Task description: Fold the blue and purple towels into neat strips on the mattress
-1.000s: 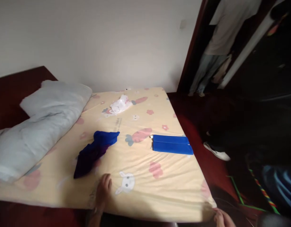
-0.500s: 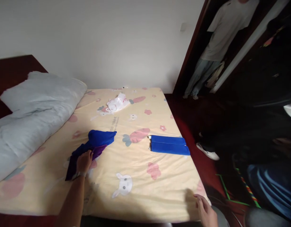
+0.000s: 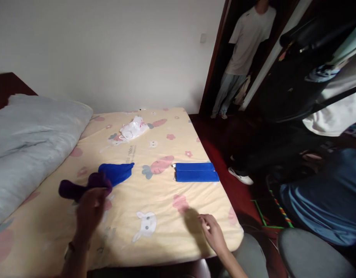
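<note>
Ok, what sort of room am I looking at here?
Most likely a bedroom: a bed in a yellow carrot-print sheet, a puffy grey quilt on it, and what looks like a dark red headboard.

Wall (image 3: pixel 108 50): softly lit, grey, brightest mid-span.
Bedsheet (image 3: pixel 166 245): warm, moderate light; right hand (image 3: pixel 212 233) casts a soft shadow leftward.
Left hand (image 3: pixel 89 212): dim, motion-blurred, as is the purple cloth (image 3: pixel 69 190).
Floor (image 3: pixel 208 133): deep gloom; I lose detail there.
Edges: wide-angle stretch.
Light source: I can't see it.
</note>
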Action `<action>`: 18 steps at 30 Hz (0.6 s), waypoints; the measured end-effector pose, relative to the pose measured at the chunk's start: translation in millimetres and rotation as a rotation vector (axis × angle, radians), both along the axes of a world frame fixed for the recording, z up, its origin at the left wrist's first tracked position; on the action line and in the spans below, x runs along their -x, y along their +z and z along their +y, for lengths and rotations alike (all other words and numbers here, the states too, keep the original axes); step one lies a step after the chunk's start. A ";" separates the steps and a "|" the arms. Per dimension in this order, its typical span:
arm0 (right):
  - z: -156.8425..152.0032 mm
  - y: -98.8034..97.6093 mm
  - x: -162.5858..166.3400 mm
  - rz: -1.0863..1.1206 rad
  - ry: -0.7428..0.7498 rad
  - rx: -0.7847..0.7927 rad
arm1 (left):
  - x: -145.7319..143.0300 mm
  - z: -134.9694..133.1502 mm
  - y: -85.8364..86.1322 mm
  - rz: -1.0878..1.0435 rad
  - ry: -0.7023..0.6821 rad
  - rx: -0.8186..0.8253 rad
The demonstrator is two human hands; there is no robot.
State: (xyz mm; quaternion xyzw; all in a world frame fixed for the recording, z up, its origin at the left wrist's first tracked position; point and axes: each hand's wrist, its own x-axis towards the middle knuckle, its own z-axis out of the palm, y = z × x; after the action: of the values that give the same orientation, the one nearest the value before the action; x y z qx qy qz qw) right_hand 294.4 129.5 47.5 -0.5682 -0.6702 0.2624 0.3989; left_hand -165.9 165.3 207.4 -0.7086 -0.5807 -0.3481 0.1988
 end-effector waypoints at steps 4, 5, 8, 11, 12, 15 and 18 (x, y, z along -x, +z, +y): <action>14.3 69.5 66.5 -0.091 0.364 -0.239 | -128.5 -19.7 10.8 0.255 -0.489 0.308; 17.5 81.7 79.4 -0.092 0.437 -0.268 | -150.8 -23.2 7.2 0.274 -0.539 0.342; 23.6 97.3 97.2 -0.039 0.436 -0.312 | -180.8 -26.4 -7.4 0.209 -0.582 0.383; 25.1 96.3 87.4 -0.045 0.361 -0.300 | -175.3 -22.3 -17.1 0.072 -0.539 0.428; 25.1 97.3 81.1 -0.073 0.361 -0.307 | -172.0 -20.7 -18.6 0.031 -0.536 0.453; 27.2 111.0 59.9 -0.204 0.388 -0.383 | -166.2 -17.7 -19.2 -0.029 -0.611 0.616; 35.8 133.7 32.4 -0.289 0.356 -0.450 | -157.4 -15.7 -16.3 -0.020 -0.665 0.843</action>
State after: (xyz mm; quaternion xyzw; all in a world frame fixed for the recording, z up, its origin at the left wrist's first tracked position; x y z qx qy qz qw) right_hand 262.0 165.3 181.2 -0.3708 -0.8502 0.0898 0.3628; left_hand -8.5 149.7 191.1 -0.8693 -0.4162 -0.1357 -0.2296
